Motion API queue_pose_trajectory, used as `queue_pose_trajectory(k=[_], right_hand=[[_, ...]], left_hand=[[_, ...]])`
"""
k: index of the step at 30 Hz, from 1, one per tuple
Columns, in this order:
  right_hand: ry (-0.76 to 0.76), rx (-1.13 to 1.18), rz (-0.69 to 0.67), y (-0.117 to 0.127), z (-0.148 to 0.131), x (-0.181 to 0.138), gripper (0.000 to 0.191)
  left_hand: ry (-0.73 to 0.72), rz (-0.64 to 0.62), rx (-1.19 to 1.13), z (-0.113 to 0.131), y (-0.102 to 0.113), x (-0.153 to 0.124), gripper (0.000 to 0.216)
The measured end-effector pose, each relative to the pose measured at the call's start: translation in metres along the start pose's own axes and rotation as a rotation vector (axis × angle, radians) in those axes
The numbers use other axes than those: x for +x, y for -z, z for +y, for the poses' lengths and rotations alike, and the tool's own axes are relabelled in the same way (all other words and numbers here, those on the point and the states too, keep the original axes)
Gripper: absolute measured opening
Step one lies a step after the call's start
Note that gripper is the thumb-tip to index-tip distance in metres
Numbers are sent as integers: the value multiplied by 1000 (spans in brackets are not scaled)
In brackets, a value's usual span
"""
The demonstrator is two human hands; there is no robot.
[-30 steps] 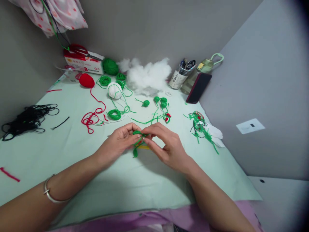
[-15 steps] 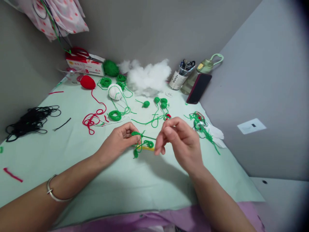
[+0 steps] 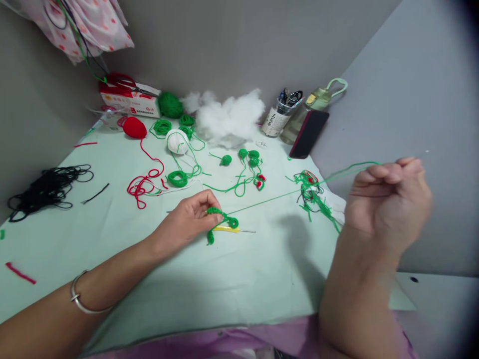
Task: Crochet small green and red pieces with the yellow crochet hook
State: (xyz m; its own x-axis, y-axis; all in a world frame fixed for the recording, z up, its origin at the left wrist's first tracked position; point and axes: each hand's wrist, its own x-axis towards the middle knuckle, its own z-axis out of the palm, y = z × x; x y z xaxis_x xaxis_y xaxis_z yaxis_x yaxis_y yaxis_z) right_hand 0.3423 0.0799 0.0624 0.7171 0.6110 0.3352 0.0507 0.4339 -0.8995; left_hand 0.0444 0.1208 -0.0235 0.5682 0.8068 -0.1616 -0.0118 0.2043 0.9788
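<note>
In my left hand (image 3: 194,214), the thumb and fingers pinch a small green crocheted piece (image 3: 232,222) with curled ends. A crochet hook with a yellow handle (image 3: 229,229) shows under the piece, its metal shaft pointing right; whether the fingers also hold it I cannot tell. Raised at the right, my right hand (image 3: 389,199) is closed on what looks like a threaded needle (image 3: 427,151), mostly hidden, with a bright tip beyond the fingers. A taut strand of green yarn (image 3: 267,200) runs from the crocheted piece to the right hand, with a looser strand beside it.
Green balls (image 3: 253,158), a red-and-green piece (image 3: 259,182) and yarn scraps (image 3: 312,194) lie ahead. Behind are white stuffing (image 3: 230,119), a pen cup (image 3: 277,119), a bottle (image 3: 318,99) and a phone (image 3: 310,134). Black cord (image 3: 48,189) and red yarn (image 3: 140,187) lie left.
My right hand has moved from beside the crocheted piece far up and right, drawing the green yarn out long and taut. My left hand has stayed about where it was.
</note>
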Motion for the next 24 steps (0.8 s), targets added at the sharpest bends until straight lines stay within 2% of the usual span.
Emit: queue_pose_trajectory(k=[2, 4, 5, 8, 10, 12, 16, 24], right_hand=[[34, 66, -32, -4, 7, -2, 29], [104, 116, -153, -11, 15, -8, 12], [137, 111, -260, -15, 20, -13, 7], [131, -150, -619, -28, 31, -35, 3], [230, -321, -832, -35, 36, -50, 8], [349, -407, -966, -38, 40, -61, 14], [484, -495, -1063, -40, 45, -68, 17], [587, -596, -1098, -38, 46, -64, 17]], left_hand=[[44, -30, -32, 1, 0, -1, 18], [84, -43, -78, 0, 1, -1, 20], [95, -45, -97, 0, 2, -1, 22], [95, -44, -92, 0, 5, -1, 23], [81, -43, -46, 0, 6, -1, 21], [59, -50, -8, 1, 7, -2, 18], [19, -76, 6, 4, 6, -3, 12], [6, -78, 10, 8, 5, -4, 8]])
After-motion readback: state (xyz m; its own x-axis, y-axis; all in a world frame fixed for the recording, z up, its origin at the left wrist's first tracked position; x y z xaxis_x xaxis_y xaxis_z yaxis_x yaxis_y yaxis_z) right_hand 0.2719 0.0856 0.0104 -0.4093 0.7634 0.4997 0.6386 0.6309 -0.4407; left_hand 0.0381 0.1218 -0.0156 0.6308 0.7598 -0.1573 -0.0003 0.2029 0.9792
